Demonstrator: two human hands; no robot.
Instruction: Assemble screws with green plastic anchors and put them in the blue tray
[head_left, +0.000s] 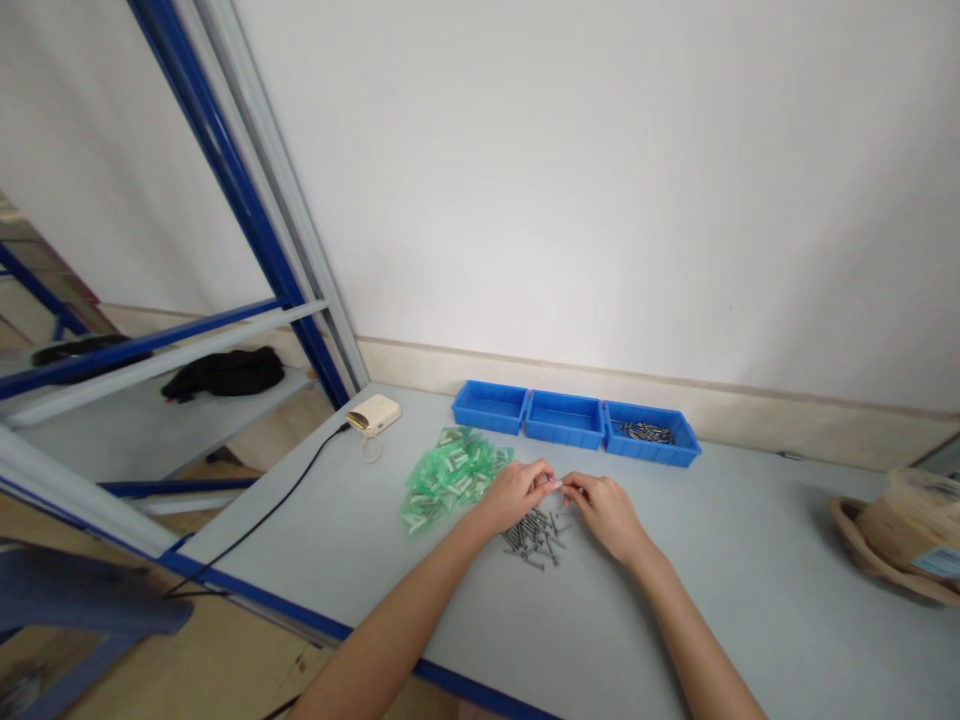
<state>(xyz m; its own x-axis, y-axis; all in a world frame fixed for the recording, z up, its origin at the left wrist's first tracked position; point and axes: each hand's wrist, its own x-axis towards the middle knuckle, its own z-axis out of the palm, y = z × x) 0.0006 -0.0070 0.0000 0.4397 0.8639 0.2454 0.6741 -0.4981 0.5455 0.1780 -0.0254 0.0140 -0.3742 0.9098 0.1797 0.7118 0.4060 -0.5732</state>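
Observation:
My left hand (517,493) and my right hand (606,510) meet above the table, fingertips almost touching. Both are closed in a pinch. A small whitish piece (557,485) shows between the fingertips, too small to name surely; fingers cover most of it. Just below the hands lies a loose pile of metal screws (536,540). Left of my left hand, close to it, a crumpled green plastic bag (450,475) spreads out, with many small whitish pieces showing in and through it.
Three blue bins (564,437) stand in a row at the back; screws (646,432) lie in the right one. A cream-coloured box (375,412) with a black cable (285,495) sits at left. At far right, a plastic tub (915,520) rests in a brown tray (855,545).

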